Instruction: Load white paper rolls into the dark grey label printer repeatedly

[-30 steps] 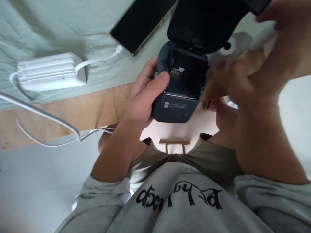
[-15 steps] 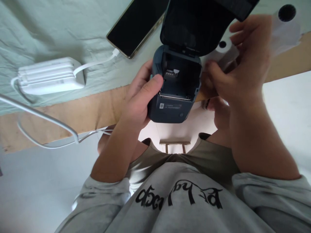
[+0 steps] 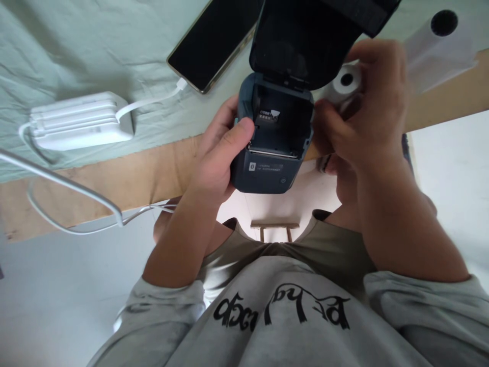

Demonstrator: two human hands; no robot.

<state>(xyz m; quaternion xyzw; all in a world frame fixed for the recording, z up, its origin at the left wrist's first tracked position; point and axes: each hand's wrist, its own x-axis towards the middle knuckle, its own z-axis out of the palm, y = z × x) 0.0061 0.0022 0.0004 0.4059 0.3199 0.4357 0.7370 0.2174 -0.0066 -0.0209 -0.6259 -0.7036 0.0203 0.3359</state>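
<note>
A dark blue handheld printer (image 3: 263, 173) has its black lid (image 3: 298, 46) raised, showing a hollow bay with a small label inside. My left hand (image 3: 225, 153) grips the printer's left side, thumb on its edge. Just right of the printer, my right hand (image 3: 374, 112) has its thumb and fingers around a small white paper roll (image 3: 346, 84) with a dark core hole. The roll's far end is hidden by the hand. A larger white roll in a clear wrap (image 3: 439, 51) stands beyond my right hand.
A black phone (image 3: 214, 43) lies on the green cloth (image 3: 153, 30), with a white cable running to a white power adapter (image 3: 80, 122). Another cable (image 3: 64, 178) hangs over the wooden table edge (image 3: 164, 168).
My right hand has moved left and its fingers have closed in around the small roll. The printer has shifted very slightly left with my left hand.
</note>
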